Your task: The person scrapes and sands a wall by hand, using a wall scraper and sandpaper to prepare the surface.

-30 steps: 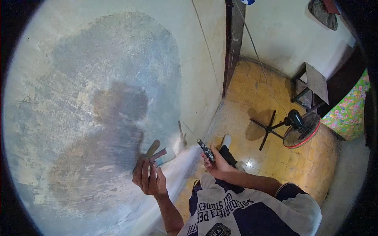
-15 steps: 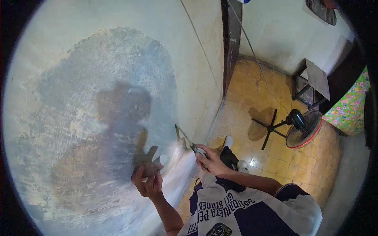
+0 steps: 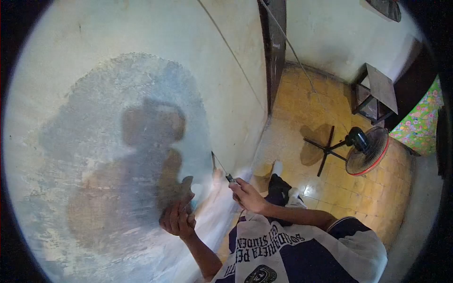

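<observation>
My right hand [image 3: 248,195] is closed round the dark handle of a scraper [image 3: 229,177]. The scraper's thin blade reaches up and left, its tip touching or very near the wall [image 3: 231,118] by the right edge of a grey patch [image 3: 108,89]. Lower left, my left hand [image 3: 177,220] grips a small flat brownish-grey piece [image 3: 188,200], seen almost edge-on. Its exact kind is not clear. Shadows of my head and hands fall across the rough grey patch.
On the yellow tiled floor [image 3: 292,113] to the right stands a fan [image 3: 368,150] on crossed legs. Behind it are a small table [image 3: 381,87] and a green flowered cloth [image 3: 420,122]. A cord [image 3: 295,49] hangs near the dark door frame [image 3: 278,42].
The flat piece in my left hand has turned more edge-on, and that hand sits slightly lower. My right hand with the scraper has shifted slightly down. The camera view has moved a little.
</observation>
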The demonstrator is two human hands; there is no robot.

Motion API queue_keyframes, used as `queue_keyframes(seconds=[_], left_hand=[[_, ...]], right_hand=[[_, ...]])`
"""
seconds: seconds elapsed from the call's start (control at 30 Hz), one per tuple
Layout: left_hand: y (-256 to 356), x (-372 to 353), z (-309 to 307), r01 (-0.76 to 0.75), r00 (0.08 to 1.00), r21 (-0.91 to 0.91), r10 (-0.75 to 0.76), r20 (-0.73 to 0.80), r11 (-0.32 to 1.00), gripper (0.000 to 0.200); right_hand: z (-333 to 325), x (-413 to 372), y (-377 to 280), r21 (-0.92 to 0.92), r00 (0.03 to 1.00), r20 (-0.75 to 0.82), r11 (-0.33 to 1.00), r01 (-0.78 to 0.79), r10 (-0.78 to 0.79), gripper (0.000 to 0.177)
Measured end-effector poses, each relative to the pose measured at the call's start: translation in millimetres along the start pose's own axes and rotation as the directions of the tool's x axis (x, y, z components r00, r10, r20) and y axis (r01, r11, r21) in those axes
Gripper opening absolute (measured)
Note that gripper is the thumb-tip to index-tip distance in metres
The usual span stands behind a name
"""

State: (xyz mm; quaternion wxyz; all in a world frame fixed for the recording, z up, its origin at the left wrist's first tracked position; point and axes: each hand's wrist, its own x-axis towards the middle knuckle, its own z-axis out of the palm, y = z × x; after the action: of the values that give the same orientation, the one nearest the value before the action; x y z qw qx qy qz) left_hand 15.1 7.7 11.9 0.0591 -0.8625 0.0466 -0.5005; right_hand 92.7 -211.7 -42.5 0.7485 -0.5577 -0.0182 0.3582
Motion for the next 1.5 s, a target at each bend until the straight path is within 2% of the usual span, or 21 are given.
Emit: queue_keyframes(seconds=[0.03,0.07,0.13,0.27,0.37,0.4,0.53,0.63,0.77,0.8,0.9,1.0,1.1,1.13,1.2,1.27,1.33,1.37,1.43,1.47,1.5], left_hand=[[-4.2,-2.5,0.1,-0.013,1.0,0.022,0.013,0.011,1.0,0.017],[-5.5,-6.1,0.0,-0.023,0.999,0.043,0.023,0.022,0.999,0.015],[-2.0,-2.3,3.3,-0.042,0.999,0.101,0.043,-0.004,0.994,0.012],[3.7,3.4,7.8,-0.036,0.999,0.132,0.041,-0.031,0.991,0.019],[-1.5,-1.8,6.7,-0.032,0.999,0.123,0.035,-0.02,0.992,0.023],[-1.3,-2.3,6.0,-0.034,0.999,0.124,0.035,-0.009,0.992,0.023],[5.1,11.3,6.4,0.028,1.0,0.028,-0.028,-0.015,0.999,0.016],[12.2,17.4,-5.2,0.149,0.978,-0.195,-0.173,-0.114,0.969,0.019],[20.2,9.8,-24.6,0.243,0.965,-0.202,-0.257,-0.048,0.949,0.022],[22.9,6.3,-27.0,0.259,0.959,-0.228,-0.278,-0.054,0.938,0.023],[32.1,-9.4,-34.7,0.324,0.938,-0.289,-0.346,-0.027,0.901,0.025],[40.6,-26.7,-42.4,0.391,0.919,-0.286,-0.391,0.059,0.875,0.027],[46.6,-32.7,-55.3,0.418,0.908,-0.208,-0.401,0.119,0.884,0.031],[49.9,-34.9,-58.6,0.442,0.897,-0.204,-0.426,0.119,0.873,0.031],[58.9,-39.5,-66.8,0.501,0.865,-0.177,-0.484,0.129,0.847,0.031],[72.0,-39.2,-74.8,0.561,0.828,-0.124,-0.55,0.115,0.819,0.031],[88.1,-38.5,-79.7,0.624,0.781,-0.068,-0.616,0.103,0.779,0.032],[104.5,-37.2,-84.2,0.676,0.735,-0.041,-0.669,0.111,0.736,0.033],[134.2,-29.4,-87.2,0.753,0.654,0.003,-0.747,0.12,0.659,0.034],[149.4,-27.2,-86.8,0.751,0.655,0.017,-0.749,0.097,0.66,0.034],[163.4,-24.4,-84.7,0.761,0.641,0.048,-0.761,0.097,0.647,0.034]], right_hand=[[0.0,-4.4,-1.0,0.048,0.999,0.005,0.998,-0.038,0.038,0.027],[1.8,-10.6,-5.4,-0.005,1.0,0.007,1.0,-0.014,0.014,0.029],[3.3,3.1,-13.2,0.063,1.0,-0.01,0.998,0.016,-0.015,0.029],[7.0,4.9,-5.4,0.081,0.999,-0.041,0.997,0.009,-0.006,0.033],[11.3,-21.0,-15.9,0.08,0.999,0.002,0.996,-0.048,0.048,0.032],[15.0,-17.4,8.6,0.153,0.998,0.056,0.988,0.022,-0.031,0.031],[18.4,-16.7,-10.5,-0.012,0.995,0.091,0.999,-0.043,0.043,0.027],[-6.3,-17.0,-17.7,-0.004,0.986,0.16,0.999,-0.04,0.04,0.027],[-31.1,-26.9,-25.3,-0.443,0.998,0.048,0.896,-0.025,0.051,0.038],[-44.7,-22.3,-0.2,-0.613,0.986,0.065,0.773,0.163,-0.156,0.042],[-45.5,-44.0,6.5,-0.799,0.946,0.022,0.563,0.21,-0.322,0.044],[-47.9,-51.5,8.1,-0.827,0.78,0.1,0.384,0.411,-0.618,0.046],[-52.8,-68.3,-2.6,-0.803,0.935,0.055,0.542,0.25,-0.35,0.036],[-55.2,-65.5,7.4,-0.722,0.873,0.064,0.581,0.375,-0.484,0.021],[-70.9,-54.1,-2.4,-0.732,0.743,0.334,0.337,0.592,-0.58,0.023],[-87.9,-28.0,-2.6,-0.594,0.544,0.578,0.144,0.791,-0.608,0.032],[-100.7,-0.7,-3.2,-0.485,0.65,0.675,0.454,0.748,-0.349,0.032],[-108.0,3.6,-6.2,-0.453,0.668,0.718,0.598,0.662,-0.196,0.032],[-111.8,14.4,-24.8,-0.465,0.606,0.795,0.62,0.632,-0.021,0.029],[-112.6,21.7,-33.5,-0.475,0.569,0.82,0.625,0.619,0.06,0.028],[-111.8,29.5,-39.1,-0.384,0.458,0.889,0.572,0.725,0.016,0.026]])
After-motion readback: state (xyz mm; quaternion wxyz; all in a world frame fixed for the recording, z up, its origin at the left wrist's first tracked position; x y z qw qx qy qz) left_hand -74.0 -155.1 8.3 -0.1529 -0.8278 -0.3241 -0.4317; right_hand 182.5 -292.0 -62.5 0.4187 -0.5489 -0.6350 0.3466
